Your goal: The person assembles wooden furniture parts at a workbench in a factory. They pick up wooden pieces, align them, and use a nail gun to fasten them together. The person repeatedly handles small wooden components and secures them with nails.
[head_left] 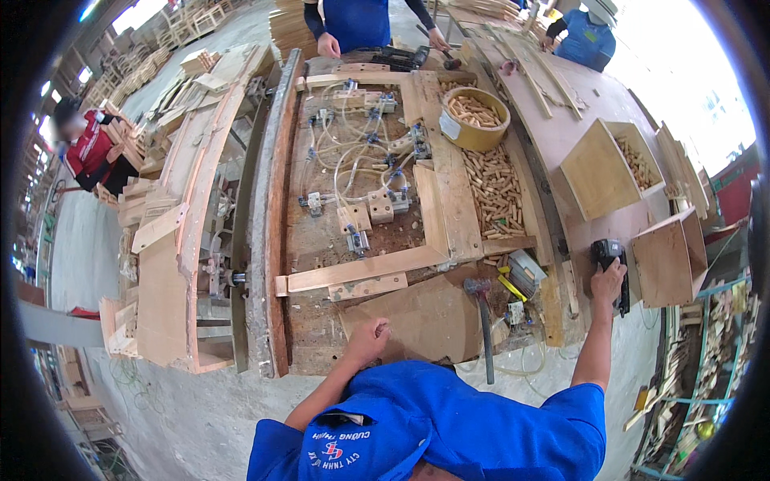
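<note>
My right hand [607,279] is wrapped round a black nail gun [609,250] at the right edge of the bench, beside two wooden boxes. My left hand [369,340] is closed above a brown cardboard sheet [421,321] at the near side; whatever its fingers hold, if anything, is hidden. Beyond it, a light wooden frame [361,271] lies around a jig of pneumatic clamps [377,204] with clear hoses. A hammer [479,309] lies at the cardboard's right edge, touched by neither hand.
Wooden dowels [491,188] fill a trough, with a yellow tub [475,140] of more dowels above. An open wooden box [613,168] and another box [670,256] stand right. Across the bench, a co-worker [357,24] holds a hammer. Wood pieces [172,297] sit left.
</note>
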{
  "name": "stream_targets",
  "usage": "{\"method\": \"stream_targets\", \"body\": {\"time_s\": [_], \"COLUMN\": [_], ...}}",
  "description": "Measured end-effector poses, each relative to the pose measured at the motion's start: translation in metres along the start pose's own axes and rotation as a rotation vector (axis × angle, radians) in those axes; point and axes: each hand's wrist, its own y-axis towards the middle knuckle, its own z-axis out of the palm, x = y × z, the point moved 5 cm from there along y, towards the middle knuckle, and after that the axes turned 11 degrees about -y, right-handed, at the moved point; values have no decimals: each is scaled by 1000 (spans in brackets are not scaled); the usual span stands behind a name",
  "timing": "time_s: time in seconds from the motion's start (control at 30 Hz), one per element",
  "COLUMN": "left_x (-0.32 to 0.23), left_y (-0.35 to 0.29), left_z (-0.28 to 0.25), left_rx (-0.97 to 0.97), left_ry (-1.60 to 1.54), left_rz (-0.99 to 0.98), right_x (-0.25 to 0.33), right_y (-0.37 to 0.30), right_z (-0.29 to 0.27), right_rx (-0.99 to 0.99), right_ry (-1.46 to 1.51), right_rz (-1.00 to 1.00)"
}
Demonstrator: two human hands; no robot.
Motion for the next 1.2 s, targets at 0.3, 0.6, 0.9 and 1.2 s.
{"method": "stream_targets", "body": {"time_s": [0.3,0.6,0.9,1.2], "left_x": [16,18,-42,-88], "left_y": [3,11,50,98], "left_z": [0,-8,66,102], "left_rx": [-8,15,390,454], "left_ry": [-30,-61,-251,-802], "left_rz": [-69,-44,69,-61], "right_x": [-10,-20,90,251], "right_y": [16,-22,-139,-185], "right_z": [3,-57,-78,-71], "right_rx": [121,577,975,1276], "right_ry": [14,827,1642,1541], "right_rz": [-145,137,105,-6]}}
